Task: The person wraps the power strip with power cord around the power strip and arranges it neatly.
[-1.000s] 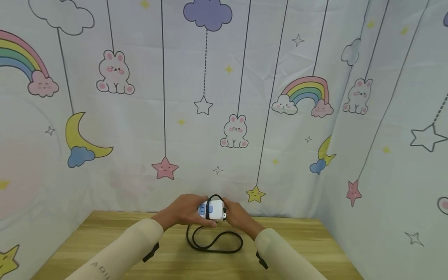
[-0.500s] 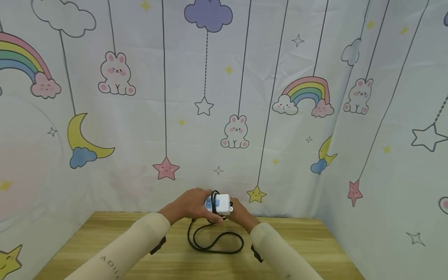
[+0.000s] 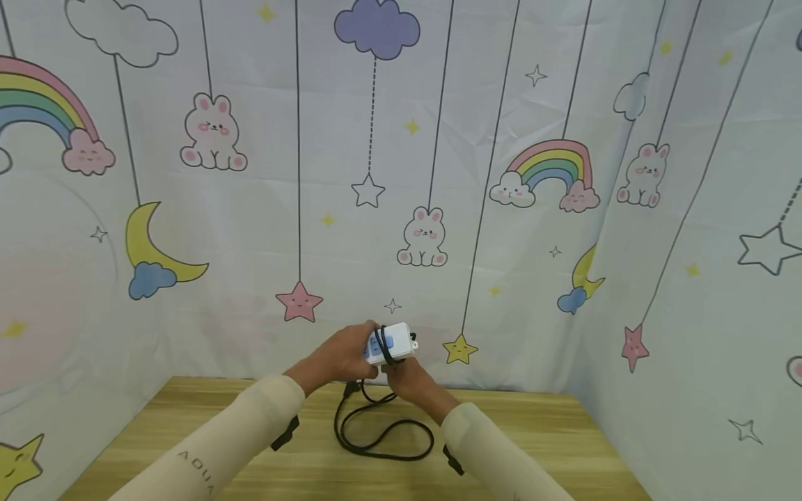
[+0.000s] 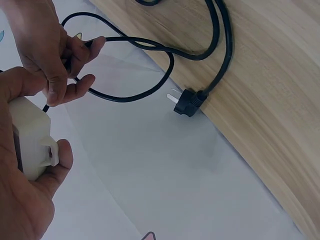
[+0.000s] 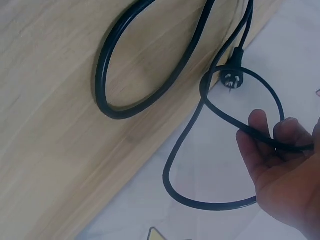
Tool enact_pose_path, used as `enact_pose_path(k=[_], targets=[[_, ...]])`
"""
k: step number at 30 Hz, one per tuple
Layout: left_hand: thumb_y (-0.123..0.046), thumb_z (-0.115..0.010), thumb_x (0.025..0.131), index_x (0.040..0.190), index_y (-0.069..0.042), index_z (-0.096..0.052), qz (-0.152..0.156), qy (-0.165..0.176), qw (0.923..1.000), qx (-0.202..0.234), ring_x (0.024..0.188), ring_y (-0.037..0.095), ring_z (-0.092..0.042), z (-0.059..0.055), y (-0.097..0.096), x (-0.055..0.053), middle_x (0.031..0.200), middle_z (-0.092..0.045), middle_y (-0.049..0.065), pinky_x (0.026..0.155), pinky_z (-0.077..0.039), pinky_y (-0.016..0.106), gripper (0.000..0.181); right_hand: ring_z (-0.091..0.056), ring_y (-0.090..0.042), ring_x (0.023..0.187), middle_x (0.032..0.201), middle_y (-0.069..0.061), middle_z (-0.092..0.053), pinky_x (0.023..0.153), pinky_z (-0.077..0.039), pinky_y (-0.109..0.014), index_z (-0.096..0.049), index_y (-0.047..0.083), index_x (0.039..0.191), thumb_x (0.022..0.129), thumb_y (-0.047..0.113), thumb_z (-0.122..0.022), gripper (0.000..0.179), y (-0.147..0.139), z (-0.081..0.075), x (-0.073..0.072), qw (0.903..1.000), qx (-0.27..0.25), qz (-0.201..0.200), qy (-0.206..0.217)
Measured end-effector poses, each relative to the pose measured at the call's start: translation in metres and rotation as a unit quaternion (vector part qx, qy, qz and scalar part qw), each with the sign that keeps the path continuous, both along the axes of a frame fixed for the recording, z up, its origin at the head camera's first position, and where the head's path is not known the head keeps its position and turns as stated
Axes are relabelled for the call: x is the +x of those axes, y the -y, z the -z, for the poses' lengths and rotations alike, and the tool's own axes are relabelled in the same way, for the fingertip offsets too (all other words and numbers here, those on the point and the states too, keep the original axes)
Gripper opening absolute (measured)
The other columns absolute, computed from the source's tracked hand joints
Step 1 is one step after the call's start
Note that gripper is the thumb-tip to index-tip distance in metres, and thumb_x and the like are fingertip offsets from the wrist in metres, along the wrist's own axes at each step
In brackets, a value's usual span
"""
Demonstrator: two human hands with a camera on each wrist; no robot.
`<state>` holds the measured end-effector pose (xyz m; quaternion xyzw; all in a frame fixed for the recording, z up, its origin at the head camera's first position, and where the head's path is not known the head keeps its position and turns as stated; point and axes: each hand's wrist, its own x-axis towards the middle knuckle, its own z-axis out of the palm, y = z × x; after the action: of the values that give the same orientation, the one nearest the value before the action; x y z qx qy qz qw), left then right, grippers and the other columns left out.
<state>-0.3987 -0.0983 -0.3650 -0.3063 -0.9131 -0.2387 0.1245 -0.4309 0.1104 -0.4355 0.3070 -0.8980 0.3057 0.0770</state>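
Observation:
A white-and-blue power strip [image 3: 399, 341] is held above the table by my left hand [image 3: 338, 358], thumb and fingers on opposite sides. Turns of its black cord [image 5: 101, 80] are wound round the strip's middle. Just below and right of it, my right hand [image 3: 412, 381] holds the cord between curled fingers, as the left wrist view also shows. The pale end of the strip, with a small hanging tab, faces that camera. From the right hand a loose loop of cord runs down. The three-pin plug [image 4: 187, 102] sits at the table's far edge.
The wooden table [image 3: 514, 445] ends at a white cloth backdrop [image 3: 250, 229] printed with rabbits, stars and rainbows. Cloth also stands along both sides. A large loop of cord lies on the table between the forearms.
Both hands have lifted the power strip and tilted it, its right end rising. My right hand has moved from the strip's right side to beneath it with the cord.

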Motion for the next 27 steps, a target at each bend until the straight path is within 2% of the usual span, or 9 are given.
enact_pose_path(k=[3,5,7,10,12,17,22,27], targets=[[-0.02,-0.097,0.08,0.142,0.003,-0.06,-0.009,-0.013,0.9998,0.01,0.094,0.021,-0.071,-0.002,0.0,0.001,0.115,-0.078,0.014,0.087,-0.064,0.047,0.076,-0.058,-0.021,0.085,0.109,-0.017,-0.068,0.074,-0.049,-0.037,-0.044,0.005,0.165,0.122,0.016,-0.039,0.044,0.007,-0.007,0.017,0.9993,0.008,0.016,0.034],[-0.023,-0.099,0.08,0.14,0.002,-0.06,-0.014,-0.016,0.9997,0.015,0.096,0.022,-0.072,-0.003,0.0,0.0,0.116,-0.078,0.015,0.089,-0.064,0.048,0.076,-0.054,-0.015,0.073,0.095,-0.01,-0.066,0.067,-0.046,-0.034,-0.048,0.007,0.163,0.124,0.023,-0.036,0.044,0.009,-0.007,0.022,0.998,0.006,0.028,0.057],[-0.026,-0.099,0.08,0.139,0.002,-0.061,-0.021,-0.015,0.9994,0.023,0.096,0.023,-0.073,-0.003,-0.001,-0.001,0.116,-0.078,0.014,0.089,-0.064,0.049,0.076,-0.054,-0.015,0.068,0.087,-0.01,-0.066,0.065,-0.045,-0.034,-0.054,0.006,0.158,0.124,0.03,-0.035,0.045,0.009,-0.006,0.023,0.9963,-0.01,0.031,0.08],[-0.027,-0.099,0.08,0.139,0.002,-0.061,-0.036,-0.015,0.9986,0.037,0.098,0.025,-0.074,-0.005,-0.001,-0.001,0.116,-0.078,0.014,0.091,-0.065,0.05,0.076,-0.064,-0.016,0.077,0.095,-0.012,-0.074,0.072,-0.05,-0.034,-0.063,0.004,0.144,0.125,0.039,-0.035,0.049,0.008,-0.003,0.022,0.9937,-0.036,0.024,0.104],[-0.023,-0.098,0.081,0.139,0.002,-0.061,-0.045,-0.018,0.9977,0.048,0.097,0.026,-0.074,-0.006,-0.001,0.0,0.116,-0.078,0.015,0.09,-0.065,0.05,0.073,-0.067,-0.02,0.085,0.103,-0.016,-0.076,0.075,-0.051,-0.035,-0.064,0.005,0.137,0.125,0.041,-0.035,0.048,0.006,0.0,0.02,0.9923,-0.05,0.017,0.112],[-0.017,-0.093,0.082,0.138,0.002,-0.061,-0.066,-0.036,0.9955,0.059,0.097,0.028,-0.076,-0.008,0.0,0.001,0.116,-0.078,0.016,0.087,-0.065,0.05,0.067,-0.073,-0.028,0.098,0.108,-0.015,-0.078,0.081,-0.054,-0.036,-0.068,0.005,0.118,0.125,0.035,-0.038,0.043,-0.005,0.004,0.01,0.9936,-0.055,0.026,0.095],[-0.017,-0.091,0.085,0.139,0.001,-0.061,-0.072,-0.035,0.9942,0.072,0.102,0.029,-0.077,-0.007,0.003,-0.001,0.12,-0.078,0.016,0.091,-0.065,0.051,0.065,-0.079,-0.032,0.097,0.104,-0.019,-0.08,0.086,-0.065,-0.044,-0.073,-0.001,0.104,0.123,0.029,-0.046,0.045,-0.012,-0.006,0.004,0.9928,-0.068,0.026,0.095],[-0.016,-0.092,0.084,0.138,0.0,-0.061,-0.069,-0.051,0.9921,0.091,0.106,0.03,-0.078,-0.007,0.007,-0.003,0.122,-0.078,0.016,0.094,-0.065,0.052,0.064,-0.078,-0.024,0.092,0.102,-0.019,-0.08,0.083,-0.066,-0.038,-0.076,-0.004,0.101,0.122,0.023,-0.052,0.041,-0.014,-0.026,-0.003,0.9937,-0.058,0.028,0.092]])
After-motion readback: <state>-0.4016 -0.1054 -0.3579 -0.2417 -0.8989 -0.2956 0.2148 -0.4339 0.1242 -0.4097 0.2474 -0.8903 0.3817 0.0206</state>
